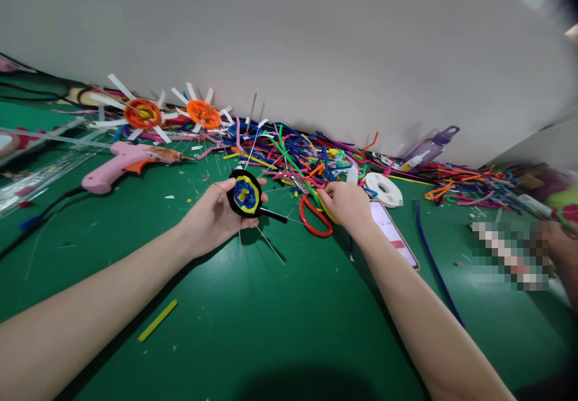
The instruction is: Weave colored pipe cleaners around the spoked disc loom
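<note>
My left hand (221, 214) is closed on a round black disc (246, 194) with a blue and yellow centre. Thin wires stick out around the disc, and a short black strip juts from its right side. My right hand (345, 205) is at the front of the pile of coloured pipe cleaners (311, 157), its fingers bent together beside something yellow; what they grip, if anything, is hidden. Red-handled scissors (315, 225) lie just left of my right hand. A white tape roll (383, 189) and a phone (392, 232) are to its right.
A pink glue gun (121, 163) lies at the left. Behind it are two orange discs (204, 114) with white strips. A yellow stick (158, 320) lies in front. A purple bottle (428, 147) stands back right; another person's hand (560, 250) is at the right edge.
</note>
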